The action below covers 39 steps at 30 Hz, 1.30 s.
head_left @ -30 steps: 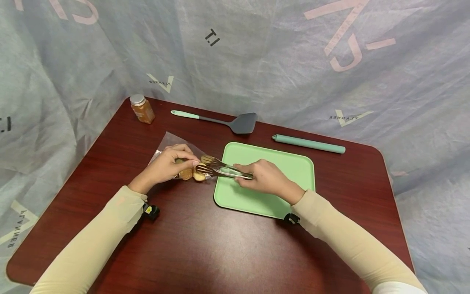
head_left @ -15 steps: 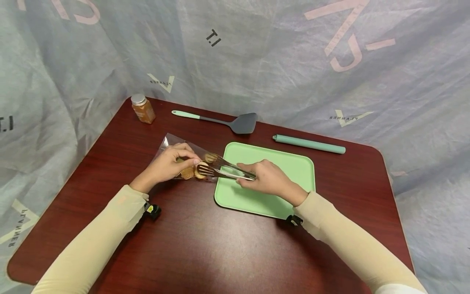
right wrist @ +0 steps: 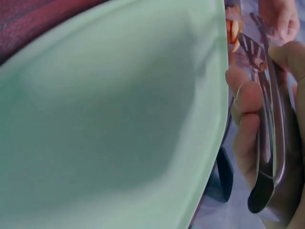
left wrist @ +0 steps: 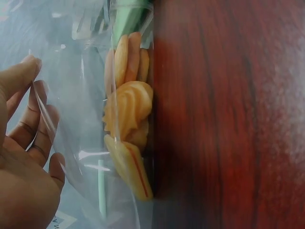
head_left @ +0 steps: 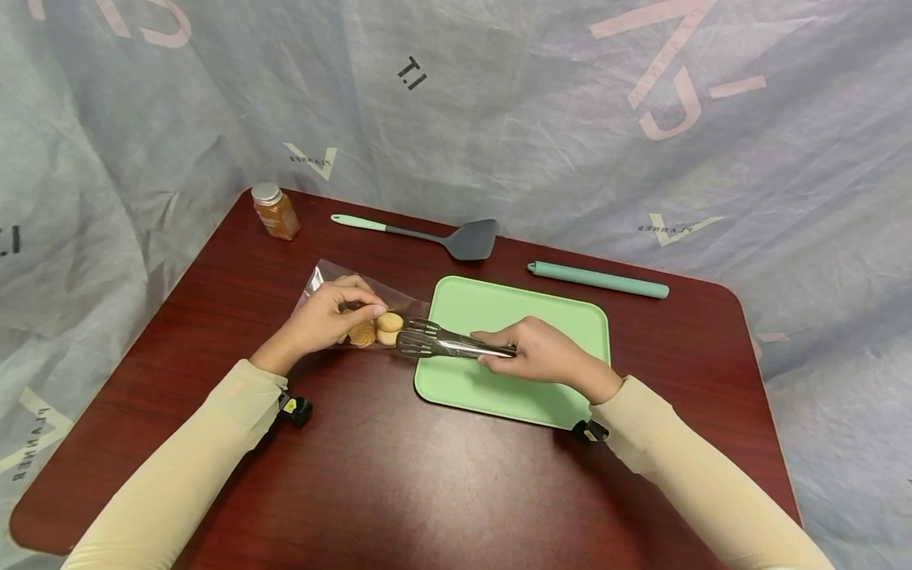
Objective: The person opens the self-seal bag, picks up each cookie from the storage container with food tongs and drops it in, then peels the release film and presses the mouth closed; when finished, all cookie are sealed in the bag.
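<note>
My left hand (head_left: 324,317) pinches the upper edge of a clear plastic bag (left wrist: 78,109) between thumb and fingers. Several golden cookies (left wrist: 127,107) sit along the bag's bottom, among them a swirled one and a sandwich one with a red filling. Metal tongs (head_left: 463,345) are gripped by my right hand (head_left: 556,352), which squeezes their arms near one another. Their slotted tips overlap the bag's mouth in the head view, right beside two cookies (head_left: 389,323). Beneath the tongs lies a light green tray (head_left: 492,388).
A grey turner (head_left: 473,240) with a mint handle lies along the table's back. Behind the tray is a green rod (head_left: 598,279). A jar with a silver lid (head_left: 276,212) stands at the back left corner. Fabric hangs close behind the table (head_left: 399,475).
My right hand has drawn the tongs rightward from the cookies, and the tongs' arms have come closer together. My left hand stays at the bag with little movement.
</note>
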{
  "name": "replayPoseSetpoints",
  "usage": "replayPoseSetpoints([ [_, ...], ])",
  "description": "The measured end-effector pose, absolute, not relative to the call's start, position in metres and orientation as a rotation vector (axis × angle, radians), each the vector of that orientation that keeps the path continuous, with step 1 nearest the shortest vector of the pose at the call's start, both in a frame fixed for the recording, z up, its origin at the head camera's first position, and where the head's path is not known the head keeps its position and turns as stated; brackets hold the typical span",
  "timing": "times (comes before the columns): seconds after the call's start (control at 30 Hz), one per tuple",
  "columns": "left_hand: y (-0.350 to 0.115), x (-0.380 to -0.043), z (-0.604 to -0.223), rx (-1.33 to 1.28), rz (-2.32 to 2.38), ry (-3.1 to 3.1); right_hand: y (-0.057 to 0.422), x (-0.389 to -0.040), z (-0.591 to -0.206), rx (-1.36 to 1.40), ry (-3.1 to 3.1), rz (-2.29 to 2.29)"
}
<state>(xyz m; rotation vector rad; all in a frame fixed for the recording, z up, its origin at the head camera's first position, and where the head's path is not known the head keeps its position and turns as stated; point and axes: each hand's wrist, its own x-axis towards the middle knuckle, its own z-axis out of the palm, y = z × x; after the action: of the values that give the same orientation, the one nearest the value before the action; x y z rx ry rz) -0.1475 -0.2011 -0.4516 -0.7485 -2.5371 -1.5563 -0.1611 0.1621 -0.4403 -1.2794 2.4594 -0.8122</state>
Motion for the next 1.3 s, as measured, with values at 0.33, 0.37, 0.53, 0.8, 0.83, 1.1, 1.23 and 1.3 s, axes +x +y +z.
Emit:
replayPoseSetpoints([
  [0.33, -0.198, -0.156, -0.461, -0.790, -1.584, -2.517, 0.156, -0.170, -0.446, -1.294, 2.492, -0.725],
  [0.37, -0.198, -0.157, -0.463, -0.793, -1.589, -2.518, 0.155, -0.171, -0.446, -1.287, 2.495, -0.712],
  [0.53, -0.197, -0.159, -0.465, -0.811, -1.599, -2.513, 0.155, -0.174, -0.446, -1.239, 2.518, -0.668],
  [0.8, -0.190, -0.152, -0.453, -0.805, -1.596, -2.543, 0.198, -0.154, -0.437, -1.076, 2.571, -0.733],
  [0.83, -0.189, -0.150, -0.448, -0.802, -1.601, -2.545, 0.208, -0.149, -0.436, -1.034, 2.602, -0.757],
  [1.1, -0.189, -0.138, -0.423, -0.814, -1.576, -2.538, 0.302, -0.106, -0.430, -0.319, 2.887, -0.970],
  [1.23, -0.195, -0.140, -0.429, -0.809, -1.563, -2.537, 0.340, -0.085, -0.428, 0.086, 2.943, -0.938],
  [1.3, -0.199, -0.144, -0.437, -0.804, -1.566, -2.530, 0.356, -0.076, -0.431, 0.226, 2.993, -0.878],
])
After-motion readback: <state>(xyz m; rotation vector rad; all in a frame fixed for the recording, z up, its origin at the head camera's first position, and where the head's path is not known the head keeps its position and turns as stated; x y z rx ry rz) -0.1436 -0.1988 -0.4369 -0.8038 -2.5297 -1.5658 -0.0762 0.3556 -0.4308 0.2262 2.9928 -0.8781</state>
